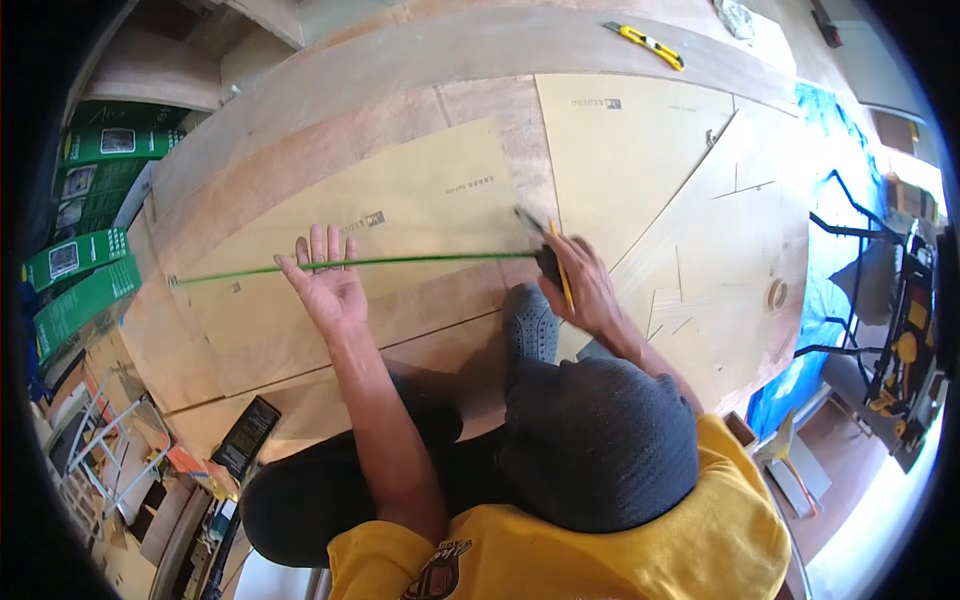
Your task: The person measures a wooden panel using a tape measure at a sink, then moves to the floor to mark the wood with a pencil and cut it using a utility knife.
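A green tape measure blade (430,261) stretches across a tan sheet (430,190), its far end near the sheet's left corner. My left hand (335,290) is palm up with fingers spread, and the blade crosses its fingers. Closed around the black tape measure case (546,265) at the blade's right end is my right hand (592,290). A yellow pencil (562,280) is also in that hand. Something dark and narrow (527,218) sticks out beyond its fingers, too blurred to name.
A yellow utility knife (648,46) lies at the far edge. Another tan sheet (630,140) and a tape roll (777,293) are on the right. Green boxes (115,145) stand at left; a blue tarp (815,240) lies at right. My grey shoe (531,322) rests near the sheet.
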Motion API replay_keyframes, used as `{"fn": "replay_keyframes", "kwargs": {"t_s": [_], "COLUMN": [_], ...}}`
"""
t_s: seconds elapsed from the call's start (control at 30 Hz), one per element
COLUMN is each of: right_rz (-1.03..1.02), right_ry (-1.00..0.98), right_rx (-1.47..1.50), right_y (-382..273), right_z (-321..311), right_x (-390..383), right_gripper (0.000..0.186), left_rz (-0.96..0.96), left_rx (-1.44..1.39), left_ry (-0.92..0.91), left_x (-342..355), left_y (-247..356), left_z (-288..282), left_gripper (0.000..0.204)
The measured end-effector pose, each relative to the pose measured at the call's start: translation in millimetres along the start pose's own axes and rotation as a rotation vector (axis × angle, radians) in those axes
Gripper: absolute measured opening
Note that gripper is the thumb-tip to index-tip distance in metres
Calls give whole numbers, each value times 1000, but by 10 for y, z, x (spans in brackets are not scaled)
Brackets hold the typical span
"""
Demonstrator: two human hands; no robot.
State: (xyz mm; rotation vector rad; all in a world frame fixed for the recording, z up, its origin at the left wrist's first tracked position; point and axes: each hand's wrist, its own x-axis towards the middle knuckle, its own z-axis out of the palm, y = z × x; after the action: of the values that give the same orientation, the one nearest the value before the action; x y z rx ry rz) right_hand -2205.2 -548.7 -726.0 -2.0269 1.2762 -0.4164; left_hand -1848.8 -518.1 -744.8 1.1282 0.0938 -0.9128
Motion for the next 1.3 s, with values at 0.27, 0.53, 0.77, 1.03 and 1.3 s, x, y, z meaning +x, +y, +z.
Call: {"fn": "replay_keyframes", "kwargs": {"t_s": [0.27, 0.53, 0.77, 1.03, 1.3], "right_rz": [331, 420, 577, 765, 544], "right_ry": [208, 158, 252, 580, 447], "right_rx": [48, 122, 317, -36, -568], "right_y": [265, 267, 352, 1091, 1534], "right_z": [-149, 102, 160, -188, -864], "right_x": [-811, -865, -885, -1582, -1089], "right_gripper": [68, 71, 72, 67, 37], "left_rz": [-184, -344, -297, 163, 652], "left_rx": [346, 539, 556, 938, 1546], "left_ry": [-84, -426, -359, -113, -255], "left_x": [-396, -934, -923, -131, 432], "left_y": [-734, -996, -1030, -831, -731], "left_z": [509, 829, 646, 135, 165], "left_gripper": [68, 70, 75, 54, 54]}}
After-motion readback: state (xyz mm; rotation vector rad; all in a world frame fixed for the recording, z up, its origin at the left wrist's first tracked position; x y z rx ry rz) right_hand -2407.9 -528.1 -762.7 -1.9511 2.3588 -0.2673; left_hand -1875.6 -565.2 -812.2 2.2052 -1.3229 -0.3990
